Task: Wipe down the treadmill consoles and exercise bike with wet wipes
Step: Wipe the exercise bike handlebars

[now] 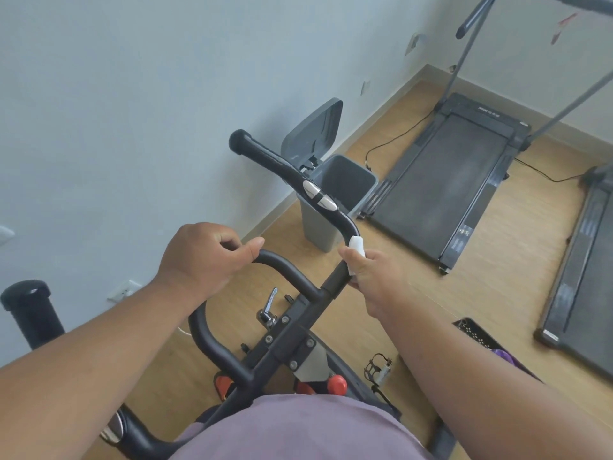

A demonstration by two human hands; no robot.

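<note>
The exercise bike's black handlebar [292, 277] fills the middle of the head view, with silver pulse sensors [320, 195] on its right grip. My left hand [202, 257] grips the inner loop of the handlebar. My right hand [371, 277] holds a folded white wet wipe [356, 249] wrapped against the bar just below the bend of the right grip. Two treadmills lie on the floor, one [444, 184] at the upper right and another [583, 277] at the right edge.
An open grey pedal bin [318, 224] stands by the wall behind the handlebar. A black cable [398, 134] runs along the wooden floor. A black basket [481, 336] sits under my right forearm. The bike's red knob [336, 385] and pedal [378, 368] are below.
</note>
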